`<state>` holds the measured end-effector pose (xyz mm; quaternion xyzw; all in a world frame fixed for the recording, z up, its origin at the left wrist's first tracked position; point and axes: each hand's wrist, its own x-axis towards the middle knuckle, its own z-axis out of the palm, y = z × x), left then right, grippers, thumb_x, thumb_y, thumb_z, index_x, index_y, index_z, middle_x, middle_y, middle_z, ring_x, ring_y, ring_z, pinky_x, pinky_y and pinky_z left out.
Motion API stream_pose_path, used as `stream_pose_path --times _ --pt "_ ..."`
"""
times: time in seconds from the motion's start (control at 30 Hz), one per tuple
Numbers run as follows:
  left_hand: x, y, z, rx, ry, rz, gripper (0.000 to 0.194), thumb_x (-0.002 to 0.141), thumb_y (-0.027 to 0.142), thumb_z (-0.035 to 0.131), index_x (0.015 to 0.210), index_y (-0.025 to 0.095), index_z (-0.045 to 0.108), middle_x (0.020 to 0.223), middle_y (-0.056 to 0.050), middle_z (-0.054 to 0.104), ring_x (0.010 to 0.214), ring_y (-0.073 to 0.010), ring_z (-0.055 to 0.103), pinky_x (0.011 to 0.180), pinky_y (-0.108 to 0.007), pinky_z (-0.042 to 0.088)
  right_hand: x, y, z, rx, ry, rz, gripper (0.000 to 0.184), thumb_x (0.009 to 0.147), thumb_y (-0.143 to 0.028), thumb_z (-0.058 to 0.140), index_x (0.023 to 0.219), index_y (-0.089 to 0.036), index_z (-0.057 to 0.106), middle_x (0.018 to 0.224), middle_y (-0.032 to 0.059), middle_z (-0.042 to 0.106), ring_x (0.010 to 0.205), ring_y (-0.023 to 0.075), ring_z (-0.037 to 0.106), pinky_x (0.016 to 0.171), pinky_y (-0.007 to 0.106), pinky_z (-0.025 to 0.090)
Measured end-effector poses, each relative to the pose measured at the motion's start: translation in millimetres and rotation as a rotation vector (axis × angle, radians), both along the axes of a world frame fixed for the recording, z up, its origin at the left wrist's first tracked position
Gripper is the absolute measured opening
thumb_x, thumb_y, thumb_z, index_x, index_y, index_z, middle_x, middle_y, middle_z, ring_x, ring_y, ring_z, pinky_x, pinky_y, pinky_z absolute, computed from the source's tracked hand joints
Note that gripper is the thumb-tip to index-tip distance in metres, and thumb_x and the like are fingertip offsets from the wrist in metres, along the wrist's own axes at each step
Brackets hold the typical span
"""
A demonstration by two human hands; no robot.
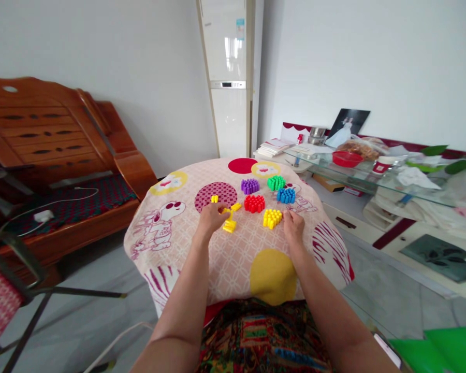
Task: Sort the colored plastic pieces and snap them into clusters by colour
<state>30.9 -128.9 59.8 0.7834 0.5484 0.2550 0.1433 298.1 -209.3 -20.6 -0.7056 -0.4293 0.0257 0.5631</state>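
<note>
My left hand is closed in a pinch over the table, its fingertips at a small yellow plastic piece. Close around it lie more yellow pieces: a pair behind the hand, one piece to the right, and a small row in front. My right hand has its fingers curled together beside a cluster of upright yellow pegs; whether anything is in its fingers cannot be made out. Red, blue, purple and green peg clusters stand behind.
A patterned cloth covers the round table. To the left are a wooden bench and a folding chair. On the right, a glass-topped cabinet carries a red bowl and a paper cup. A tall white air conditioner stands behind.
</note>
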Motion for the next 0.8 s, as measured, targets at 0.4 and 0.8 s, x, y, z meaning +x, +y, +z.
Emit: stream_pose_path --times 0.4,0.8 --pt "110 -60 -7.2 0.001 -0.163 -0.429 0.008 0.08 0.021 0.068 0.082 0.014 0.072 0.072 -0.002 0.068 0.065 -0.0125 0.058 0.064 -0.024 0.043 1 1 -2.7 0.053 0.177 0.038 0.039 0.083 -0.045 0.044 0.067 -0.017 0.065 0.065 0.0067 0.066 0.061 0.0184 0.055 0.06 0.029 0.039" --pt "139 -67 -27.0 0.101 0.049 -0.323 0.015 0.087 0.025 0.061 0.096 0.018 0.07 0.101 -0.009 0.067 0.088 -0.02 0.064 0.074 -0.028 0.047 5 0 -4.3 0.045 0.107 0.025 0.044 0.087 -0.047 0.044 0.073 -0.015 0.07 0.068 0.0085 0.069 0.064 0.0189 0.056 0.061 0.028 0.041"
